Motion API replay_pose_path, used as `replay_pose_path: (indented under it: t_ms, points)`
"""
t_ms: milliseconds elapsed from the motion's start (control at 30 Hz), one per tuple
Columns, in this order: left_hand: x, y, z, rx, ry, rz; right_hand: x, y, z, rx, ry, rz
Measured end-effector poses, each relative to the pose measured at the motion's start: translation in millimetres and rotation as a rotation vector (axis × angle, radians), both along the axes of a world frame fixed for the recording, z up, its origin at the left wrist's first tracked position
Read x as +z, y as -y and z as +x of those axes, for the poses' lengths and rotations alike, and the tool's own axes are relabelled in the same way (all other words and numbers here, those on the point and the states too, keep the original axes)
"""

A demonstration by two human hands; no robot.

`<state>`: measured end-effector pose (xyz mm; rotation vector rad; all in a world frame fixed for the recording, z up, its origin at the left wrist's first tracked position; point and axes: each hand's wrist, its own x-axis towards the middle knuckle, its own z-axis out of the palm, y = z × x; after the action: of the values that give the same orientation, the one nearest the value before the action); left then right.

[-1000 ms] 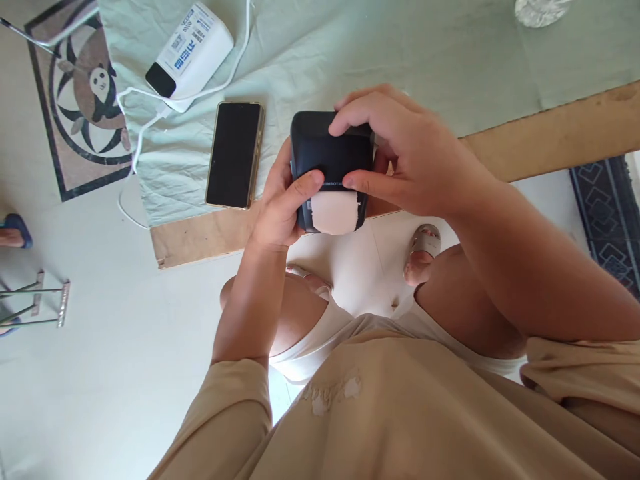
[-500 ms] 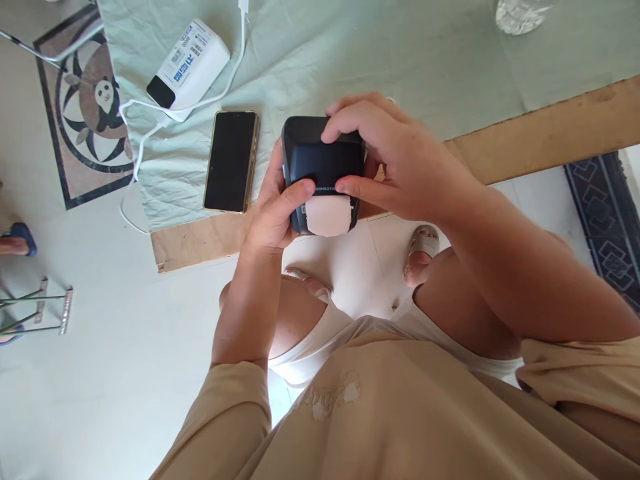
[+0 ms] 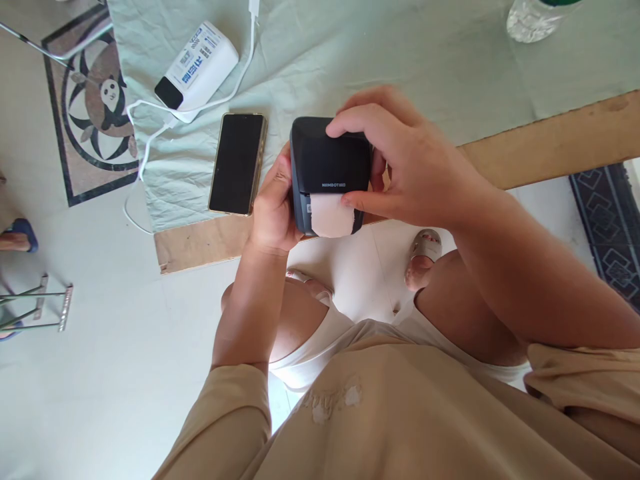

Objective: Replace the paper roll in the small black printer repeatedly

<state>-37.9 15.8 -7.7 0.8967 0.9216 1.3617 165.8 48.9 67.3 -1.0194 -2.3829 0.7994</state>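
Between my hands is a black label printer [image 3: 327, 157] with "NIIMBOT" lettered on its lid, held over the table's near edge. A pale strip of label paper [image 3: 333, 215] sticks out of its front slot. My left hand [image 3: 275, 210] grips the printer's left side, its thumb along that side. Around the right side curls my right hand [image 3: 400, 160], with a finger on the top of the lid and the thumb by the lid's front edge at the paper. Both hands' remaining fingers are partly hidden by the printer.
Left of the printer a phone [image 3: 237, 163] lies dark-screened on the green cloth [image 3: 400, 53]. Behind it are a white power bank [image 3: 200, 70] and a white cable [image 3: 215, 100]. A clear cup [image 3: 533, 23] stands at the far right. A wooden edge [image 3: 550, 143] borders the table.
My left thumb has moved off the printer's front to its left side, leaving the lettering in clear sight. My right hand stays on the lid. The whole view has shifted slightly.
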Motion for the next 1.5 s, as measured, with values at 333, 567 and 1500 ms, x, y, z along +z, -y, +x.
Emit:
replay_pose_path:
  t_ms: [333,567,1500]
  points:
    - [9.0,6.3,5.1,-0.086,0.106,-0.043,2.1,0.1,3.4,-0.431,-0.260,0.302]
    - [10.2,6.4,4.7,-0.119,0.012,0.028,7.0,6.9,-11.9,-0.224,0.324,0.177]
    - [15.0,3.8,3.2,-0.015,0.092,-0.143,-56.2,-61.3,74.4,-0.555,-0.254,0.083]
